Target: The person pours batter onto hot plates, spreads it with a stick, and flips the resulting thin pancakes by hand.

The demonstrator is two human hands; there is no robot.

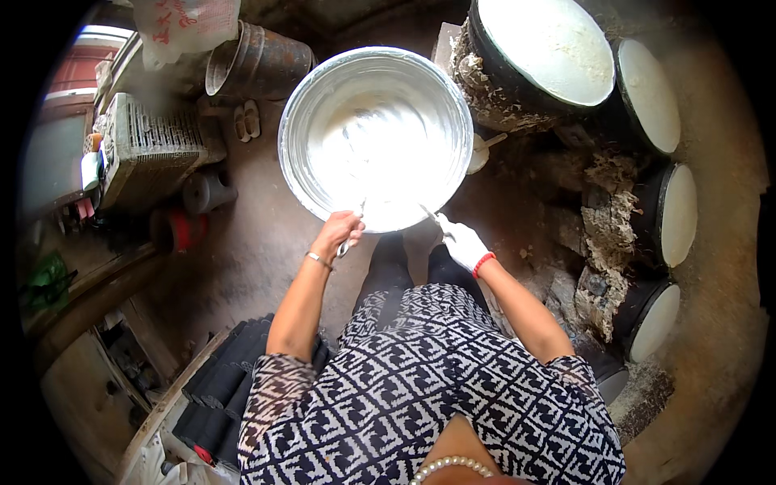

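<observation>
A large round metal basin (293,103) stands in front of me, its inside bright with a white substance; glare hides the detail. At its near rim, my left hand (341,233) is bare and closed around a metal utensil with a shiny handle, which reaches into the basin. My right hand (465,245) wears a white glove and grips a thin tool, possibly a knife (429,213), whose tip points over the near right rim. The working end of the left utensil is lost in the glare.
Several black vats (639,97) with white contents line the right side. Rusty buckets (260,60) lie at the back left, near slippers (247,121) and a grey stool (209,192). Black briquettes (221,379) are stacked at lower left. A pale ladle (479,154) is beside the basin.
</observation>
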